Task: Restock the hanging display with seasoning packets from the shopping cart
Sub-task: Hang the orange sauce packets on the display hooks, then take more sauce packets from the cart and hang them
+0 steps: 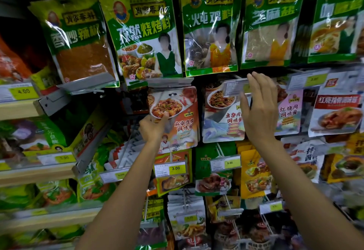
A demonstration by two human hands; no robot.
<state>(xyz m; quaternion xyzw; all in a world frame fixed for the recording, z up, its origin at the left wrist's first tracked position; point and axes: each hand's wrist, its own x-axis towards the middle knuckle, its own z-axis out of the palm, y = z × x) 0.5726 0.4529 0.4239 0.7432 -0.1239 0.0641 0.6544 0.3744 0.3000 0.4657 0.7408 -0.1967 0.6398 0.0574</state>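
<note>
— What's ahead?
— A hanging display (114, 102) crowded with seasoning packets.
— The hands?
— The left hand (152, 128) grips the orange packet (178, 120) dead centre. At its three o'clock, the right hand (260, 110) pinches a price tag (234, 88).

Orange packet (182, 112) in left hand (152, 127), price tag (234, 87) in right hand (260, 110)

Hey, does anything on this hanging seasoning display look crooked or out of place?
Yes. Left of the orange sauce packet gripped by the left hand, grey metal price-tag rails slant steeply, unlike the level yellow price tag below. The right hand pinches a clear tag holder.
</note>
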